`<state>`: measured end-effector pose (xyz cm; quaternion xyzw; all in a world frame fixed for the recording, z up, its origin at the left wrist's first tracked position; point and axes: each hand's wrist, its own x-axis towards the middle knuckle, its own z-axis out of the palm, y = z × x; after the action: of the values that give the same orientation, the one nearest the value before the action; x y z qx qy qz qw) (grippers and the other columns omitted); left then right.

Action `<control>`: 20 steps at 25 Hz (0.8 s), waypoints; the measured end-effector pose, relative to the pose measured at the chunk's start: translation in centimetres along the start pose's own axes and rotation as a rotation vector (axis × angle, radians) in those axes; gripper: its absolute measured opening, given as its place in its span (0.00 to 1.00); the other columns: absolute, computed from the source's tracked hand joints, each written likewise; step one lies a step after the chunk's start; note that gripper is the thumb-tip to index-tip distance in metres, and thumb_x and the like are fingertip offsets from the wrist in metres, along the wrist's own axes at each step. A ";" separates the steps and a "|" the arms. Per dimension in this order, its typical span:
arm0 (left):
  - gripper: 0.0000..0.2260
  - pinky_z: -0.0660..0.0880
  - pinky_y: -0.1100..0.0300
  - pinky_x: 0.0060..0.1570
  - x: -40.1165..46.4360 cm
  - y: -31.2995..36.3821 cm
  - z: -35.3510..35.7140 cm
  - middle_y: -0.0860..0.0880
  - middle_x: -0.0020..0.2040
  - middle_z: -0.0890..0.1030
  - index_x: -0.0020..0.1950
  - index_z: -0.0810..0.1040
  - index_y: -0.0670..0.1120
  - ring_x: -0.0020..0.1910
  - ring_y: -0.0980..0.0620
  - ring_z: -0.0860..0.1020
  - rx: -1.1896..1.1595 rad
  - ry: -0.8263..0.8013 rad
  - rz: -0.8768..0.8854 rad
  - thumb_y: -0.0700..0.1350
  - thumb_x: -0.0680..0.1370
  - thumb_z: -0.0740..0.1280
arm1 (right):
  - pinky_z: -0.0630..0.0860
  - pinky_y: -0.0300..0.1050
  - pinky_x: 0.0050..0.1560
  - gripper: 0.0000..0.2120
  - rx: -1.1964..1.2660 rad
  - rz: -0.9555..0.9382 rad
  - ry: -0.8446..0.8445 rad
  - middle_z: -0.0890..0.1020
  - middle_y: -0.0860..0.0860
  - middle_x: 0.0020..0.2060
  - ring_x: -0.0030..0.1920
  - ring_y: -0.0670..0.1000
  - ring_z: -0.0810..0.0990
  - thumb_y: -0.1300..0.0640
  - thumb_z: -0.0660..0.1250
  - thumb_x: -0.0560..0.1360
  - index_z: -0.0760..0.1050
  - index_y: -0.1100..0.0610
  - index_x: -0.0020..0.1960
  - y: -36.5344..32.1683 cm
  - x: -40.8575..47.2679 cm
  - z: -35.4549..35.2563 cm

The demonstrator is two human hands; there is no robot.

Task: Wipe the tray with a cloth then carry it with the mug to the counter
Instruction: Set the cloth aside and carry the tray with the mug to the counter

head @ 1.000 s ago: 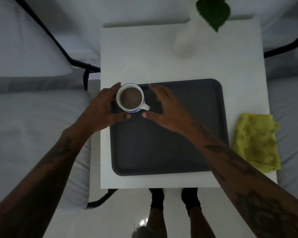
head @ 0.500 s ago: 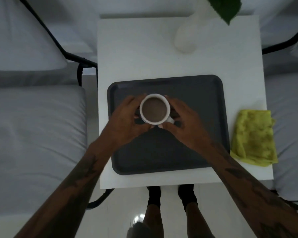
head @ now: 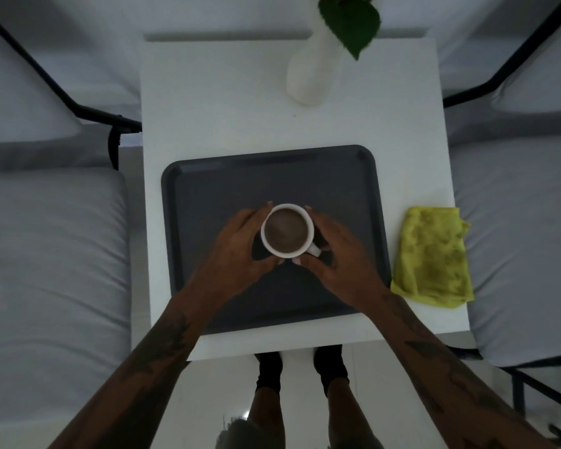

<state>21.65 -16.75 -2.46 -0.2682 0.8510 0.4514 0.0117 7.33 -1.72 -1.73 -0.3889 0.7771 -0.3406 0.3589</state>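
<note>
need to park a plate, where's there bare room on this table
Free: the table between the tray's far rim and the vase, widest left of the vase. Crowded: tray centre, where both hands cup the mug; the cloth fills the right strip.

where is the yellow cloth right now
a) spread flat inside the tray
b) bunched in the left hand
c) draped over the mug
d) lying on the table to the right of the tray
d: the yellow cloth lies crumpled on the white table just past the right edge of the dark tray, while both hands are at the mug.
</note>
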 end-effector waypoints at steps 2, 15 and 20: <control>0.38 0.68 0.51 0.69 -1.2 -1.2 -1.2 0.41 0.71 0.72 0.76 0.67 0.44 0.69 0.42 0.70 0.147 0.033 -0.039 0.48 0.69 0.79 | 0.66 0.49 0.73 0.36 -0.088 0.011 0.007 0.68 0.53 0.73 0.74 0.51 0.65 0.52 0.74 0.71 0.63 0.55 0.75 0.9 -0.5 -0.8; 0.40 0.74 0.47 0.61 -6.6 -5.7 -1.8 0.37 0.61 0.66 0.76 0.67 0.53 0.56 0.41 0.71 0.100 0.272 -0.535 0.54 0.66 0.79 | 0.67 0.39 0.57 0.32 -0.376 0.251 0.249 0.68 0.59 0.57 0.51 0.48 0.65 0.44 0.73 0.70 0.68 0.44 0.72 7.3 -0.3 -4.5; 0.45 0.72 0.49 0.62 -6.4 -6.1 -2.9 0.38 0.62 0.64 0.78 0.60 0.57 0.55 0.44 0.69 0.087 0.198 -0.549 0.55 0.66 0.79 | 0.62 0.31 0.56 0.31 -0.365 0.176 0.253 0.67 0.60 0.55 0.51 0.47 0.63 0.46 0.74 0.70 0.70 0.46 0.71 6.4 -0.6 -4.9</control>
<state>30.65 -18.86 -3.71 -0.5303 0.7622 0.3661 0.0616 1.28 3.02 -4.25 -0.3325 0.8955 -0.2080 0.2106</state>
